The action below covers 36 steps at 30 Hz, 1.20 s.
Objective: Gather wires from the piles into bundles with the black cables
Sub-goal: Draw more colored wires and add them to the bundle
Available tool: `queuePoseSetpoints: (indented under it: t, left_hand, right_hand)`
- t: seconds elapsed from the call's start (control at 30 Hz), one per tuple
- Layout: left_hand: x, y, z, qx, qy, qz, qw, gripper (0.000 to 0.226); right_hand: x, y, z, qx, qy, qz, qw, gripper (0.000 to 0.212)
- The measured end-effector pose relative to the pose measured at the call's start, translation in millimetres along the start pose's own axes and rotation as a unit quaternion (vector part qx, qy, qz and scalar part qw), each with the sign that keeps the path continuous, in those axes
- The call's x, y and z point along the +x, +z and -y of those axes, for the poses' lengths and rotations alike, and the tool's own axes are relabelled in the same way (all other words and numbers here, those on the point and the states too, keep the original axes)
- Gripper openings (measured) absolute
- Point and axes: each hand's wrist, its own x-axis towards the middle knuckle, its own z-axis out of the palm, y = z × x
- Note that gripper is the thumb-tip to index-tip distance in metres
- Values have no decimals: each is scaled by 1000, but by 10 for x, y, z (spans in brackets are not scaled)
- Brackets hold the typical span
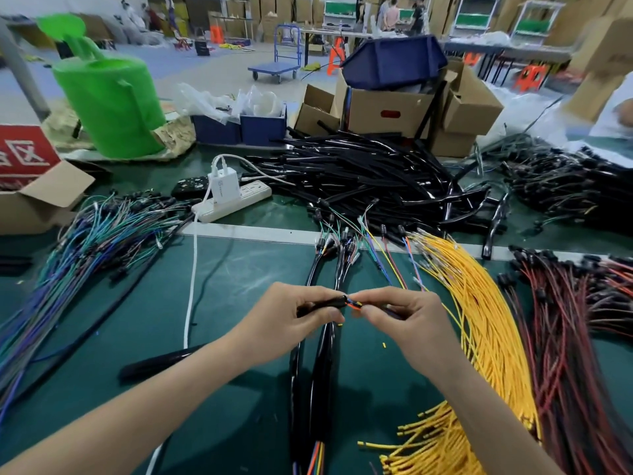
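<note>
My left hand [294, 313] grips the end of a black cable [322, 302] above the green table. My right hand [397, 310] pinches a few coloured wires [352, 304], orange and blue, right at the mouth of that cable. Finished bundles [318, 365] of black sleeving with coloured wire ends lie under my hands, running toward me. A yellow wire pile [479, 313] lies to the right, a red and dark wire pile [568, 323] further right, and a blue-green wire pile [85, 248] to the left. A big heap of black cables [359, 173] sits behind.
A white power strip [233, 200] with a charger and white cord lies at centre left. Cardboard boxes [383, 108], blue bins [239, 128] and a green roll [113, 104] stand at the back. An open box [37, 197] is at the left edge. Another person's sleeve [616, 111] shows far right.
</note>
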Motion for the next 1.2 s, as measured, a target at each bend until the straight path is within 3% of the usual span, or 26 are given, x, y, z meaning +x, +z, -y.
queuePoseSetpoints:
  t: [0.4,0.63,0.93,1.2]
  left_hand:
    - [-31,17,60,81,-31,58,995,19]
    - [-39,33,28,27,-39,38,998,21]
    - [-58,55,63,38,-48,55,997,16]
    - [-54,60,55,3,-43,58,997,17]
  right_hand:
    - [34,-41,-39,-101,-34,44,993,19]
    - [58,-50,-104,-25,31,44,998,15]
    - [62,-71,-92,-23,29,64,997,16]
    - [78,-81,-113,65,73,57,994,9]
